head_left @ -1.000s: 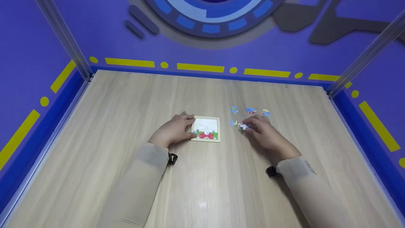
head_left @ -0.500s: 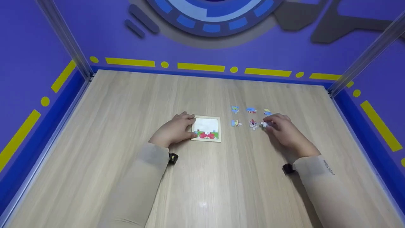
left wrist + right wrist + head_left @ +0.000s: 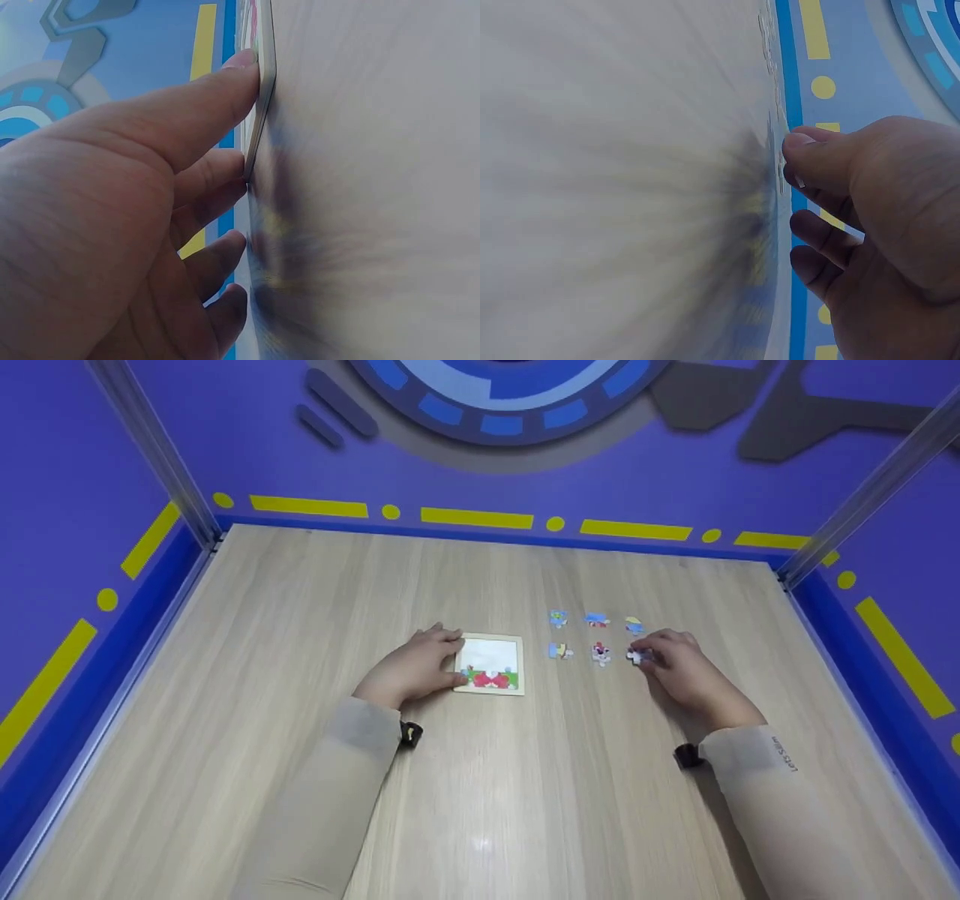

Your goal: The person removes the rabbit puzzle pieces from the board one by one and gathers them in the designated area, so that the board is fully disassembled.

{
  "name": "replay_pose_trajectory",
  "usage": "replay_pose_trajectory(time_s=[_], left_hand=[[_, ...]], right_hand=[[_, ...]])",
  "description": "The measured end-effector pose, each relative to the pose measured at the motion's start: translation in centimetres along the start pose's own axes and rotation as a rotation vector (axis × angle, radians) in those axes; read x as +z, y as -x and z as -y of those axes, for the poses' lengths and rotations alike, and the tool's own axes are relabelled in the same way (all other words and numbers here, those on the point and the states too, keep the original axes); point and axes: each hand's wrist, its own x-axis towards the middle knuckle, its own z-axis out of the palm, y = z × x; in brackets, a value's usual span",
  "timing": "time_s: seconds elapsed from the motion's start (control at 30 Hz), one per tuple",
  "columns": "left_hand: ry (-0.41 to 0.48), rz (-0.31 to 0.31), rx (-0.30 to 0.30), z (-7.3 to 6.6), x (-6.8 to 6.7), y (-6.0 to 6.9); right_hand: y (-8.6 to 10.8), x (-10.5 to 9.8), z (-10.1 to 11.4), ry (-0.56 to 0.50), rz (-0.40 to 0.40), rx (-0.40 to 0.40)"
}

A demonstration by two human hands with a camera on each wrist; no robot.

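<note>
Where the tabletop (image 3: pixel 300 607) runs along the left wall (image 3: pixel 52 510), its pale wood grain stretches from near to far. Next to the right, a beige left sleeve (image 3: pixel 315 802) enters from the near side, with a black wrist device (image 3: pixel 409 734) at its cuff. The left hand (image 3: pixel 411 667) is spread wide, its thumb touching the near part of the frame's left side and its forefinger touching the far-left corner. The square frame (image 3: pixel 520 667) lies flat on the tabletop; its near part bears a red and green picture strip (image 3: pixel 491 680), and its far part shows a white panel (image 3: pixel 489 651). Right of the frame and apart from it, loose pieces lie in two rows. The far row reads, left to right: a blue-green piece (image 3: pixel 558 619), a blue-red piece (image 3: pixel 597 620) and a yellow-blue piece (image 3: pixel 634 625). The near row reads: a blue-yellow piece (image 3: pixel 559 651), then a red-white piece (image 3: pixel 601 653). At that row's right end, the right hand (image 3: pixel 679 675) is narrowed, thumb and forefinger pinching a white piece (image 3: pixel 635 657) just above or on the tabletop, which of the two cannot be told. Rightmost, a lettered right sleeve (image 3: pixel 772 802) extends toward the near side
</note>
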Motion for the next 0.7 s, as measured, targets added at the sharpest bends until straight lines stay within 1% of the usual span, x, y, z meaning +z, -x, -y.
replay_pose_trajectory(time_s=[0.13, 0.3, 0.43, 0.57, 0.7], left_hand=[[0.004, 0.004, -0.001, -0.1, -0.1, 0.1], [0.001, 0.006, -0.005, -0.2, -0.2, 0.2], [-0.002, 0.005, -0.009, -0.1, -0.2, 0.1], [0.008, 0.004, -0.017, -0.1, -0.2, 0.1], [0.012, -0.001, -0.014, 0.0, 0.0, 0.1]], right_hand=[[-0.2, 0.0, 0.0, 0.016, 0.004, -0.021], [-0.2, 0.0, 0.3, 0.006, 0.003, 0.003], [-0.2, 0.2, 0.8, -0.011, -0.012, 0.011], [-0.4, 0.7, 2.2, -0.06, -0.036, -0.006], [-0.8, 1.3, 4.5, -0.142, -0.048, -0.03]])
